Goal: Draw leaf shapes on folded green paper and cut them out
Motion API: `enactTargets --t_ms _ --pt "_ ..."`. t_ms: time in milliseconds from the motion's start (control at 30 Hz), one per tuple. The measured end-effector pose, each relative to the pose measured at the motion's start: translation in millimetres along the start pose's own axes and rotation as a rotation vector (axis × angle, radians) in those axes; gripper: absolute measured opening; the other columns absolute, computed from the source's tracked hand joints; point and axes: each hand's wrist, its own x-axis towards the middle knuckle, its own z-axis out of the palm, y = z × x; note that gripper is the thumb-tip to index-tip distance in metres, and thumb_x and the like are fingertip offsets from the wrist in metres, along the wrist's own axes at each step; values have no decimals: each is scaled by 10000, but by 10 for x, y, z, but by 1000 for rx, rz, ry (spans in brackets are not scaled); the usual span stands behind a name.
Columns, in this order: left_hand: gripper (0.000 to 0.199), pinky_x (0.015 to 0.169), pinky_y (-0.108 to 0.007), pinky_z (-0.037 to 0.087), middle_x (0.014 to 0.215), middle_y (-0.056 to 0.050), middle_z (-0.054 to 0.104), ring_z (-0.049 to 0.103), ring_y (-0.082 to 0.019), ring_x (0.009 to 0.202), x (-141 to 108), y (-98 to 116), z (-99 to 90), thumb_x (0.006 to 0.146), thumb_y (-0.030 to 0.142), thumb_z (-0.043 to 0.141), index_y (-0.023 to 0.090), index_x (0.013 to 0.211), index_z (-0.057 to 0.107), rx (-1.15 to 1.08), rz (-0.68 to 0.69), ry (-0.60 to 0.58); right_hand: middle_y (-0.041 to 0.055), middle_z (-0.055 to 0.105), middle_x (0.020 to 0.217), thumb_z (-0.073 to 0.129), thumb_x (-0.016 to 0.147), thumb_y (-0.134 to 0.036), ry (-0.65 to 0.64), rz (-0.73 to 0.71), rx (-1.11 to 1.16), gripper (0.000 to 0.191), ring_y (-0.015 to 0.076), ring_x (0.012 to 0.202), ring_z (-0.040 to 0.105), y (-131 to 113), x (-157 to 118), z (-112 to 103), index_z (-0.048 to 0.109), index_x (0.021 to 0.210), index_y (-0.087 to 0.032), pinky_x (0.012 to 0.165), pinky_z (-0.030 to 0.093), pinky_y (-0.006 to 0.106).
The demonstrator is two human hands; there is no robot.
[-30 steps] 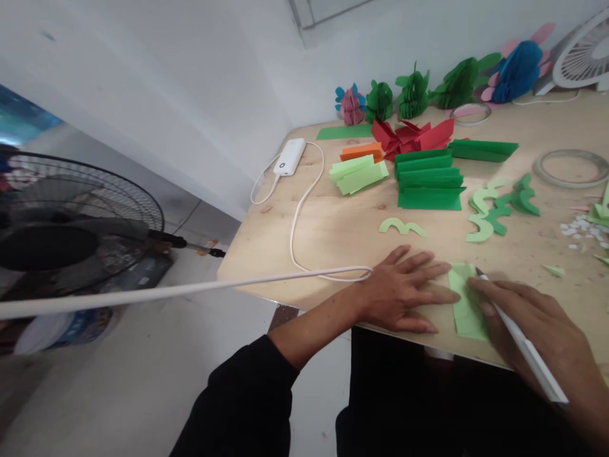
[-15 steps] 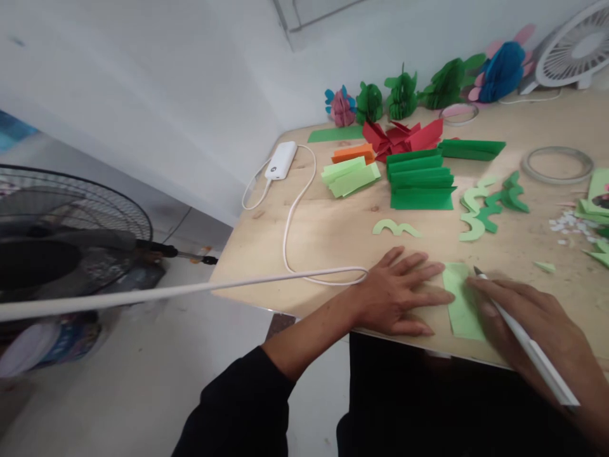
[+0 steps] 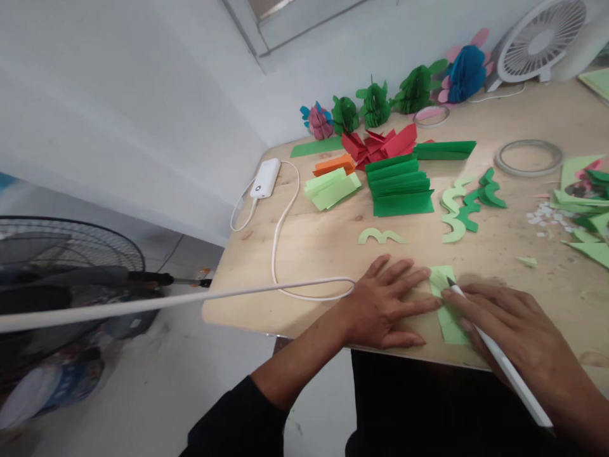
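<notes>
The right hand (image 3: 514, 324) has slid left, its fingers pinching a white craft knife (image 3: 509, 371) with the tip on a pale green paper strip (image 3: 450, 324). The spread left hand (image 3: 385, 303) presses flat at the strip's 9 o'clock; right fingers hide part of the strip.

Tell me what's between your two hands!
In the head view, a light green paper strip lies between your left hand and your right hand.

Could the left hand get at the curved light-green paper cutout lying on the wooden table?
Probably yes: the left hand lies flat just below the cutout, with only bare tabletop between them and nothing in the way.
</notes>
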Motion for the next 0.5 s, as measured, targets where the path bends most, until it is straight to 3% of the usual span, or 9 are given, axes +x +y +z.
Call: enactTargets --t_ms 200,500 --pt "648 1222 -537 127 1580 -57 413 306 -314 1474 -3 8 -13 916 727 386 353 1424 533 0 -11 -25 99 720 1224 397 969 -288 -5 -19 -11 487 272 1160 629 9 -6 18 495 1443 -230 870 462 416" --pt "631 1230 -516 115 1598 -3 392 281 -287 1488 20 16 -26 924 708 397 361 1438 511 24 -15 -60 112 736 1149 401 964 -271 36 -84 -77 437 261 1100 638 21 45 -6 562 1361 -185 854 444 382"
